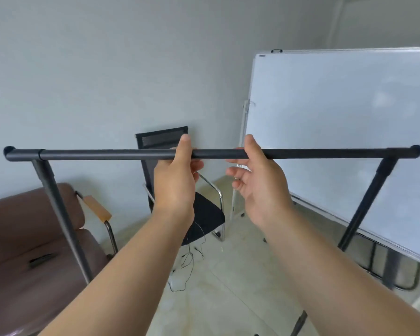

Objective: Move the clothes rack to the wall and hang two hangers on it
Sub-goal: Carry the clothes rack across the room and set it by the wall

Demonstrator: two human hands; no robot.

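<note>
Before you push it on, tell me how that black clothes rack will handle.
The clothes rack looks light for its size: thin tube, nothing hung on it. It is tall on slim uprights, so a push at the top bar may tip or sway it. The smooth round bar could turn in the left hand; the right hand grips only loosely.

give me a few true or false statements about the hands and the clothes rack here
1. Both hands are at the top bar of the clothes rack. True: left hand, right hand.
2. Two hangers hang on the bar. False: none are on it.
3. A whiteboard stands to the right. True.
4. The chair behind the bar is red. False: the mesh chair is black.
5. The right hand is clenched into a tight fist. False: its fingers are loosely spread.
</note>
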